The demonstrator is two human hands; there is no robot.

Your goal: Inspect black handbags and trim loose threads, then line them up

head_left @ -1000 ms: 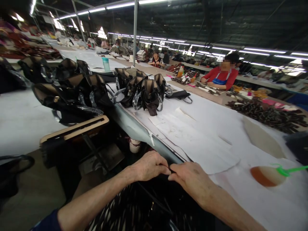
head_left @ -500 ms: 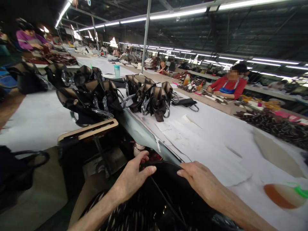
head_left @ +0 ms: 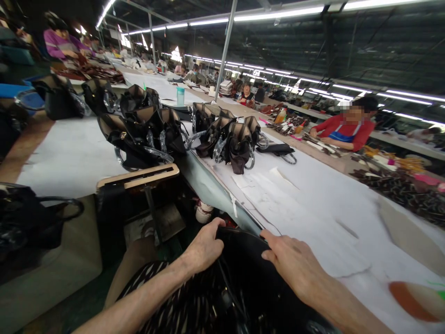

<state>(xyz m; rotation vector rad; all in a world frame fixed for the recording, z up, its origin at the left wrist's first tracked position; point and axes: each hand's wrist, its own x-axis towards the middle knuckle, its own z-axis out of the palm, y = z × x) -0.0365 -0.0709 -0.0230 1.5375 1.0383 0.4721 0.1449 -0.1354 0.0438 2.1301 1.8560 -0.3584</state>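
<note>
A black handbag (head_left: 250, 264) rests on my lap at the bottom of the view, its upper rim toward the table edge. My left hand (head_left: 205, 246) grips the rim at its left end, fingers curled over the edge and thumb against the near side. At the rim's right part my right hand (head_left: 292, 260) pinches the edge between thumb and fingers. Dark straps and small metal fittings show on the bag below my hands. Its lower part is too dark to make out.
Several black handbags (head_left: 239, 144) with plastic-wrapped handles stand on the white-covered table (head_left: 306, 204). A wooden-topped frame (head_left: 153, 175) stands at left, near another black bag (head_left: 31, 222). A bottle of brown liquid (head_left: 413, 300) lies at right. A co-worker in red (head_left: 361, 125) sits across.
My left hand has closed onto the bag's rim, where its thumb and fingers were apart before. The right hand stays on the rim. The view has shifted slightly, moving the scene rightward.
</note>
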